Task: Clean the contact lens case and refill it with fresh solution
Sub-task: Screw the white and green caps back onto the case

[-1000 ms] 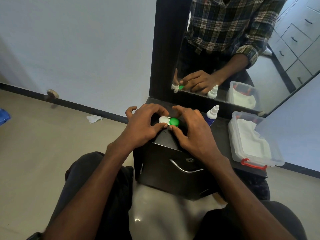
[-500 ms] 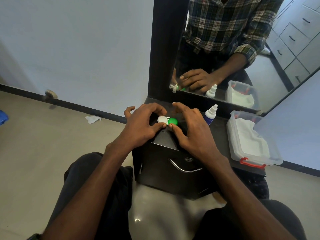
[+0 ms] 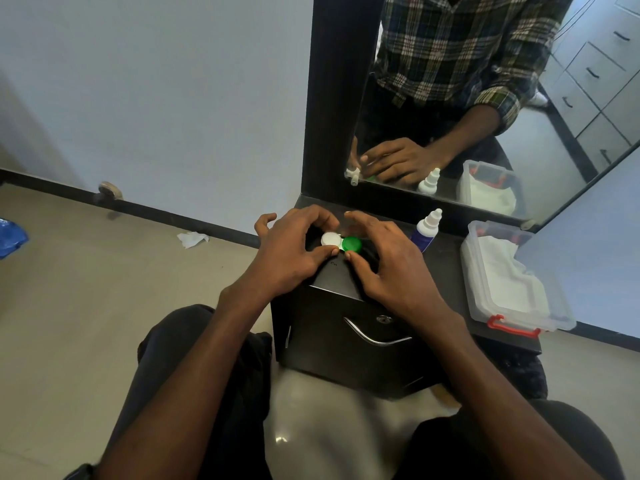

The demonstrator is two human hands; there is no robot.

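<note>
So both hands are up on the black cabinet (image 3: pixel 349 327) top, meeting over the contact lens case (image 3: pixel 341 242). The left hand (image 3: pixel 291 251) curls round the white cap (image 3: pixel 330 239), thumb and fingers pinching it. The right hand (image 3: pixel 388 268) pinches the green cap (image 3: pixel 352 244) between thumb and bent fingers. Just right of them stands the solution bottle (image 3: pixel 426 230), nozzle capped. Further right sits a clear plastic box (image 3: pixel 512 282), lid on, red latch, white cloth inside.
</note>
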